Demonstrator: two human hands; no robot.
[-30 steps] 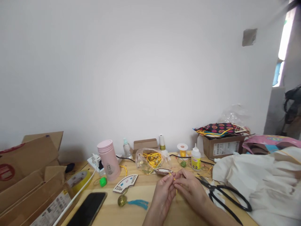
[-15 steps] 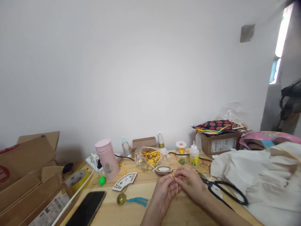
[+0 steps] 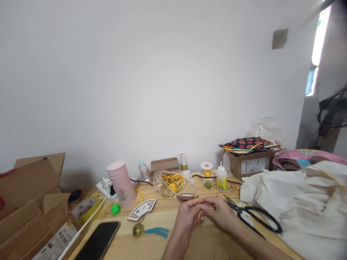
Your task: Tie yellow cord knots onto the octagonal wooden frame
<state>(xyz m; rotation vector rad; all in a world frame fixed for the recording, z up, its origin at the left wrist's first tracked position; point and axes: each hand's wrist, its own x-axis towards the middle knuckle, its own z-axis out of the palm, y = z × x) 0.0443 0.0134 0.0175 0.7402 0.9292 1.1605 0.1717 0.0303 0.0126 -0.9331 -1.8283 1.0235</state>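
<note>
My left hand (image 3: 187,216) and my right hand (image 3: 218,213) meet at the fingertips over the front of the table, both pinched on a thin yellow cord (image 3: 199,216). A loop of the cord stands above the fingers and an end hangs below them. Just behind my left fingers is a flat wooden piece with a patterned edge (image 3: 187,196), seen almost edge-on. To the left lie a fan-shaped wooden piece (image 3: 142,209) and a gold bell (image 3: 138,229) with a blue tassel (image 3: 157,231).
Black-handled scissors (image 3: 264,218) and white cloth (image 3: 298,202) lie right. Behind stand a glue bottle (image 3: 221,178), a spool (image 3: 207,169) and a bag of yellow cord (image 3: 173,182). A pink cup (image 3: 121,184), phone (image 3: 99,240), tape roll (image 3: 86,210) and cardboard box (image 3: 32,209) are left.
The view has shifted slightly. My hands have drawn closer together at the fingertips on the cord, and the patterned wooden piece behind them has tilted to show more of its edge.
</note>
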